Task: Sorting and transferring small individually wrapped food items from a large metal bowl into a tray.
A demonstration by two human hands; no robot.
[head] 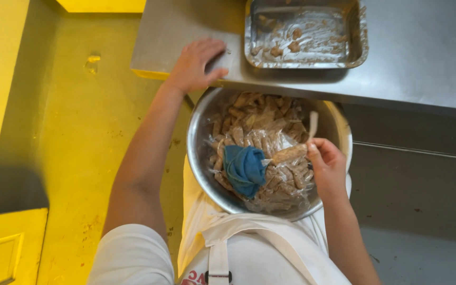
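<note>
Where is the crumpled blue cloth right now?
In the head view, the crumpled blue cloth lies inside the round steel bowl, on the clear bag of brown sticks, just left of the right hand.

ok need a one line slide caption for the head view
Right hand lifts a brown roll from a steel bowl while the left hand rests on the steel counter.

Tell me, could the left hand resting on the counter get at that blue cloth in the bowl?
Probably yes. The left hand rests flat on the steel counter edge just above the metal bowl, and the blue cloth lies uncovered on top.
</note>
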